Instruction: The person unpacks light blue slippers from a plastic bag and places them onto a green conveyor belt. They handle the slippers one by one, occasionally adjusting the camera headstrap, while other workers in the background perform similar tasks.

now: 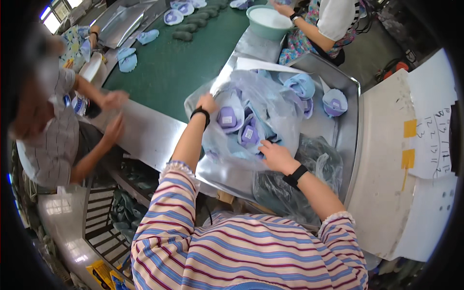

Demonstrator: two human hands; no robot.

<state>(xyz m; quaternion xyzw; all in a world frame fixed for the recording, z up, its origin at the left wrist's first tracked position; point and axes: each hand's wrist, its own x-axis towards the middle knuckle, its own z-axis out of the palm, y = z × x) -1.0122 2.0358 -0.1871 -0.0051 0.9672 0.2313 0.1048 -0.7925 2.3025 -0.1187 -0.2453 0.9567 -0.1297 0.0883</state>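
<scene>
Shirt: a striped shirt (256, 246) is covering the person's body and upper arms.
Right hand: the right hand (279, 156) is resting its fingertips at the near edge of the bag; whether it is gripping, I cannot tell.
Left hand: the left hand (208, 103) is closing on the bag's left edge, gripping the plastic.
Bag: the clear plastic bag (278, 101) is lying with its mouth open between the hands, in a metal tray (349, 121).
Pieces: blue and purple cloth pieces (249, 120) are filling the bag; another piece (334, 102) is lying outside it, toward the tray's right wall.
Labels: small white labels (227, 120) are showing on purple patches, their print too small to read.
Second bag: a dark-looking plastic bag (309, 179) is lying beneath the right wrist.
Writing: a white sheet (435, 106) on the right is bearing rows of dark handwritten figures; orange tape (410, 128) is sticking near its edge.
Co-worker: a person in a grey shirt (46, 159) is holding both blurred hands by the green table (169, 72).
Far end: dark green pieces (196, 22) are lying on the table; a pale green basin (268, 33) is standing near another person's arm.
</scene>
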